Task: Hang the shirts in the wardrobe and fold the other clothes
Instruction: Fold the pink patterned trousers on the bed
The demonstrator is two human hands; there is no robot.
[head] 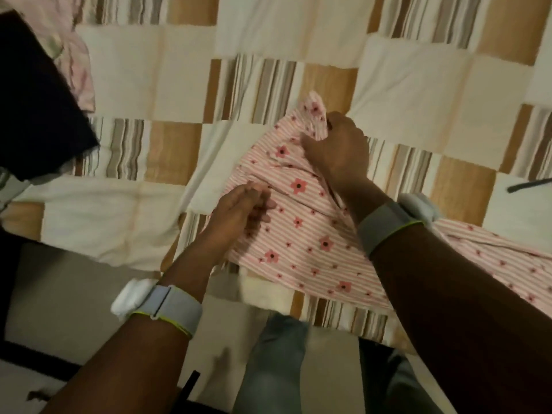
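Note:
A pink-and-white striped garment with red flowers (310, 243) lies spread on the bed, running from the middle toward the right edge. My right hand (337, 147) grips its bunched far end and lifts it slightly off the bed. My left hand (242, 210) lies on the garment's left part, fingers straight and together, pressing the cloth down. Both wrists carry grey bands with white sensors.
The bed is covered by a patchwork quilt (167, 91) in cream, tan and stripes. A dark garment (33, 97) and a pale pink cloth (74, 61) lie at the far left. A dark thin object (528, 185) rests at the right. My jeans-clad leg (274, 363) stands by the bed's edge.

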